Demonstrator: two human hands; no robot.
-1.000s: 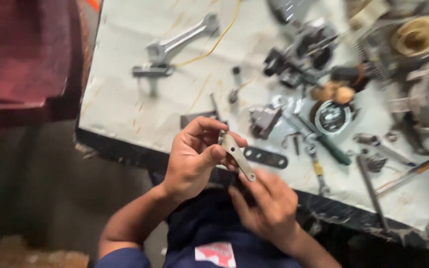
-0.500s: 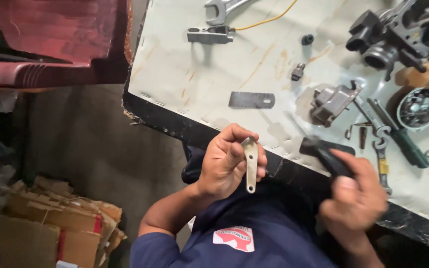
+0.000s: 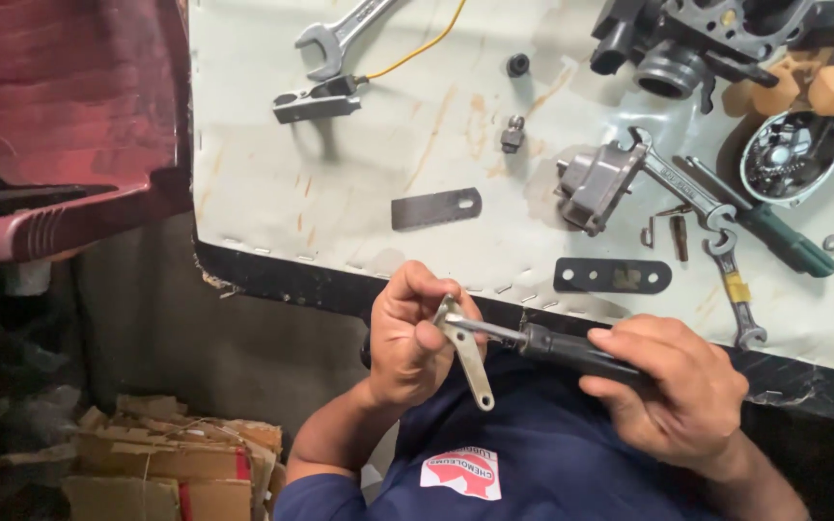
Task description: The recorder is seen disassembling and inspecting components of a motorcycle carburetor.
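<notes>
- Both grips are working below the tabletop [image 3: 340, 193] edge: my left hand [image 3: 412, 342] is pinching a metal bracket [image 3: 465, 352].
- My right hand [image 3: 678, 391] is clenching a screwdriver [image 3: 552, 345], hiding its handle; the tip is meeting the bracket's top.

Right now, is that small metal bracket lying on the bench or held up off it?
Held up: the left hand pinches the bracket clear of the bench.

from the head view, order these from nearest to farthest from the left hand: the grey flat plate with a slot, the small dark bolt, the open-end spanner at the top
From the left hand:
1. Grey flat plate, on the table just above the hand.
2. Small dark bolt, farther up the table, slightly right.
3. Open-end spanner, at the table's top edge.
</notes>
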